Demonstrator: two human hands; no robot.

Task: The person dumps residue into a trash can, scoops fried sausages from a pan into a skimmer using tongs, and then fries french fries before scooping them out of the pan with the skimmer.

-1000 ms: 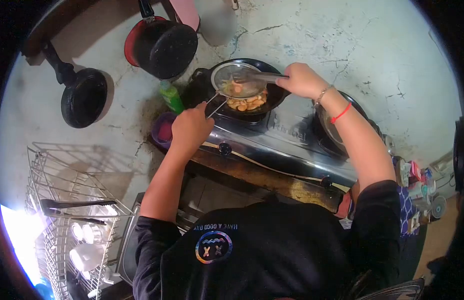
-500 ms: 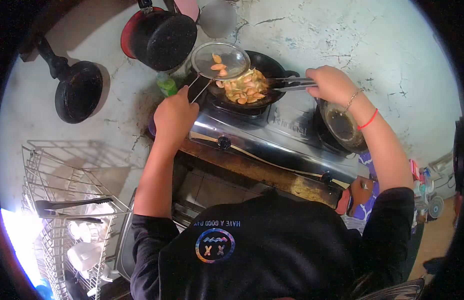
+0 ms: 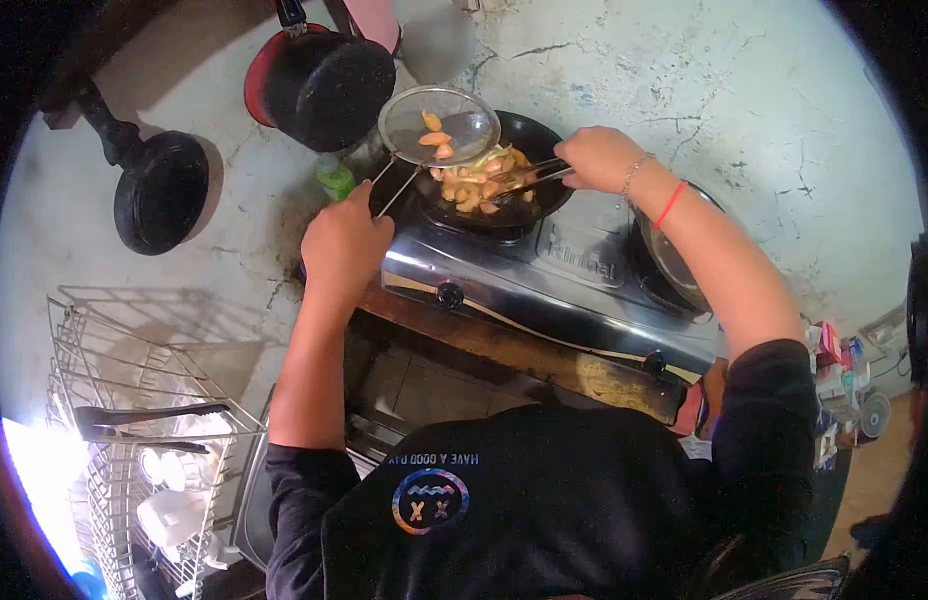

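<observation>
Hands [image 3: 347, 245] on strainer [image 3: 465, 127] and tongs [image 3: 544, 180], food pieces [image 3: 467, 191] between them in wok [image 3: 534, 138]

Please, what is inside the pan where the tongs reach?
Food pieces and part of the tongs show in the pan. The strainer covers its back left part; contents there are hidden.

A round silver wire-mesh strainer [image 3: 474, 128] hangs over the round black wok's [image 3: 542, 145] left side, cradling a few orange-brown food pieces [image 3: 434, 139]; slim metal tongs [image 3: 547, 181] reach into the orange-brown heap [image 3: 468, 190] below.
</observation>
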